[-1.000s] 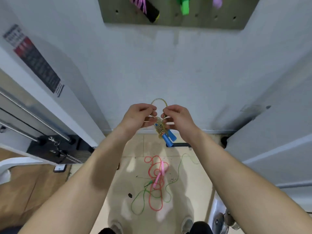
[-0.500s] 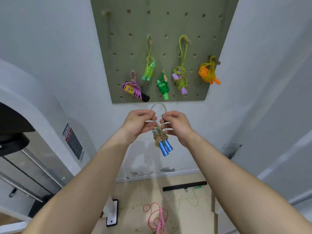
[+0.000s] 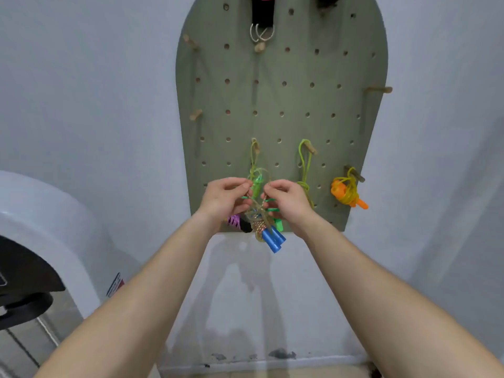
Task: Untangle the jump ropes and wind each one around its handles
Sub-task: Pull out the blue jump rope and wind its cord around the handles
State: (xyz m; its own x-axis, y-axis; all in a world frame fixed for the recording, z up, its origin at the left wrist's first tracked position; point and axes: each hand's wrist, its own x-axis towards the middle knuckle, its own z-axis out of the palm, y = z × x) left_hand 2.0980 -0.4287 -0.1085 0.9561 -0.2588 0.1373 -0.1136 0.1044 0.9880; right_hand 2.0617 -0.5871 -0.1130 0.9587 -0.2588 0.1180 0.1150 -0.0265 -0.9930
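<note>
A jump rope with two blue handles (image 3: pixel 273 238) hangs between my hands, its clear gold cord wound around the handles and rising into a small loop (image 3: pixel 262 173). My left hand (image 3: pixel 226 199) pinches the cord on the left side of that loop. My right hand (image 3: pixel 285 200) pinches it on the right. Both hands are raised in front of the lower part of a green pegboard (image 3: pixel 281 105). The hands and the bundle hide parts of the ropes hanging behind them.
Wound ropes hang on the pegboard's wooden pegs: a light green one (image 3: pixel 256 184), a yellow-green one (image 3: pixel 305 170), an orange one (image 3: pixel 346 193), a pink-and-black one (image 3: pixel 237 222). Bare pegs (image 3: pixel 379 89) stick out higher up. A white machine housing (image 3: pixel 41 214) stands at left.
The view has tilted up from the floor to the pegboard. Both hands, holding the blue-handled rope, have risen toward the board's lower pegs. The pink and green ropes on the floor have left view.
</note>
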